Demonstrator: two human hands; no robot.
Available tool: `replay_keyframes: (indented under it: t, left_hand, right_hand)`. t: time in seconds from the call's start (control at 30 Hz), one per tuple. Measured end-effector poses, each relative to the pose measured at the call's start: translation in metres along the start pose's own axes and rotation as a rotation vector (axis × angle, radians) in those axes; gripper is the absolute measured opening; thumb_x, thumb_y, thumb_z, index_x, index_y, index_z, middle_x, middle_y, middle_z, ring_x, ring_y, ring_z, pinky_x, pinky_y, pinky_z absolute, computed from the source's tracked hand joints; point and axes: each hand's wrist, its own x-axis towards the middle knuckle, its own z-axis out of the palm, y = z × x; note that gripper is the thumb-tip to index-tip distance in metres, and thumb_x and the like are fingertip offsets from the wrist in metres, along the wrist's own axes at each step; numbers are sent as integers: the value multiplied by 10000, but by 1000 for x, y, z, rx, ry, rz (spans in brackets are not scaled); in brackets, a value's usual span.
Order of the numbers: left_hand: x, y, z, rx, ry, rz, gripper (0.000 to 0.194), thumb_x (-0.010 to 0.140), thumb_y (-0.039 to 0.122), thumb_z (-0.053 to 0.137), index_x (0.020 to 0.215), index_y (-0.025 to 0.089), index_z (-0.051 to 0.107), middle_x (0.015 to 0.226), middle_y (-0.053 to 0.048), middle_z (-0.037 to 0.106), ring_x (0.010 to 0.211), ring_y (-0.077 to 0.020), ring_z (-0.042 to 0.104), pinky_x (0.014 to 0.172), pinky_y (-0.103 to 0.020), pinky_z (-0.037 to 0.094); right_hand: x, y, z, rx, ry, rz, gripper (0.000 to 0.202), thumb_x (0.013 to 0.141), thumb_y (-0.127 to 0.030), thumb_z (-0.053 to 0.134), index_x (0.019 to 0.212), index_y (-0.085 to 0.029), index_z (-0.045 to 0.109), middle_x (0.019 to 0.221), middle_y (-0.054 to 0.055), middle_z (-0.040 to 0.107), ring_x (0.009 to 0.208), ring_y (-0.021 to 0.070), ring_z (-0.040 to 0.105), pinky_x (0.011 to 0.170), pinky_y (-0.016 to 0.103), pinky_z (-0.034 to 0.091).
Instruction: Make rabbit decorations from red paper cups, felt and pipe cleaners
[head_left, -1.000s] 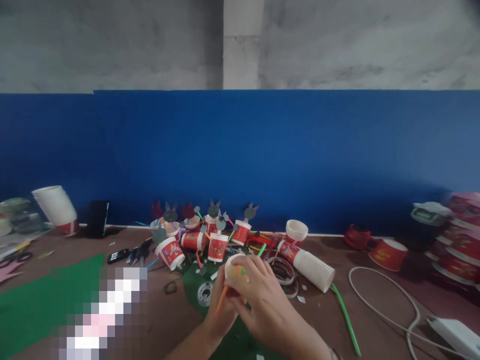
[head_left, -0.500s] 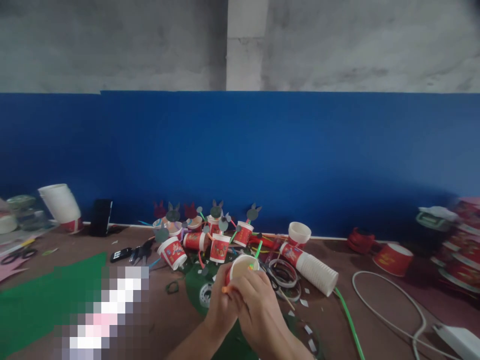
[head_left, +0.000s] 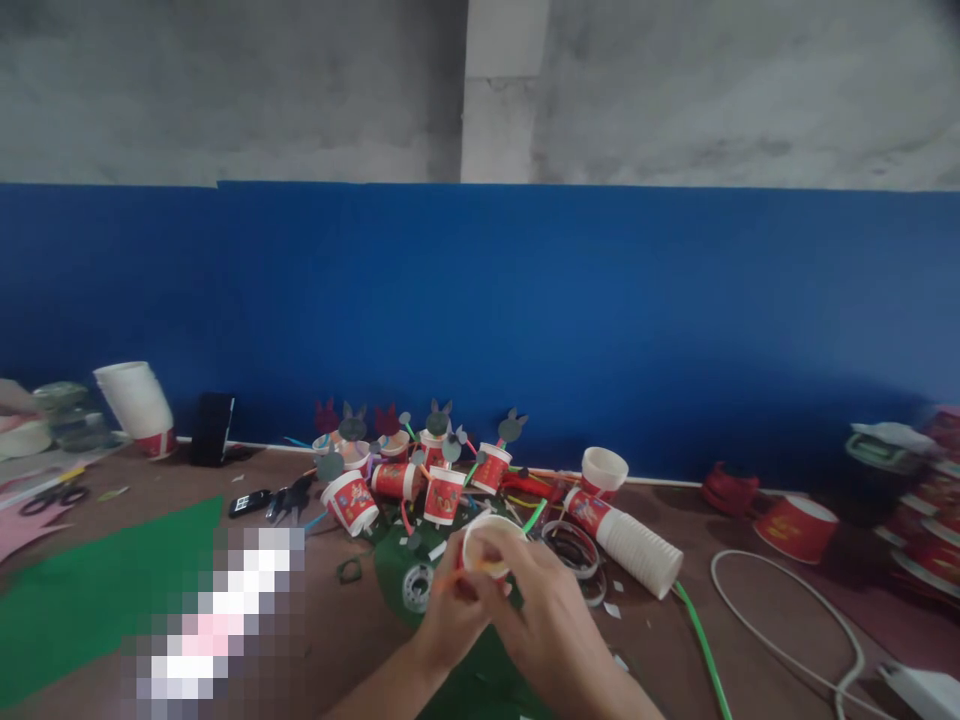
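Note:
A paper cup, white inside with red on its outer wall, is tilted so that its mouth faces me. My left hand is wrapped round its left and lower side. The fingers of my right hand reach over the rim into the mouth, and their tips are partly hidden inside. An orange strip lies by my left fingers at the cup's side. A green straw sticks out beside the right rim. Just behind stand several red cups with grey animal-head cutouts and coloured straws.
A stack of cups lies to the right, beside coiled cords and a white cable. Green paper, scissors and a black phone are on the left. A tape roll lies near my left hand.
My right fingers have moved up and over the rim into the cup. The green straw leans further right. The whole view has shifted slightly.

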Motion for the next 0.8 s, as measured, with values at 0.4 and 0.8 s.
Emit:
replay_keyframes:
  t: [0.4,0.8]
  left_hand:
    - [-5,-2,-3,-170,-168,-159,697,537,351,839,1139,188,530,1092,-107,639,918,-207,629,769,-267,510]
    - [-8,0,-3,-17,-139,-289,728,516,502,802,1094,159,524,844,-54,629,603,-114,538,499,-202,416]
  right_hand:
    - [13,36,-12,181,-152,422,122,724,-239,590,746,-194,701,748,28,630,684,163,564,626,254,420]
    - [15,50,-2,344,-29,490,208,727,-316,620,830,-173,731,789,49,688,703,180,600,626,258,455]
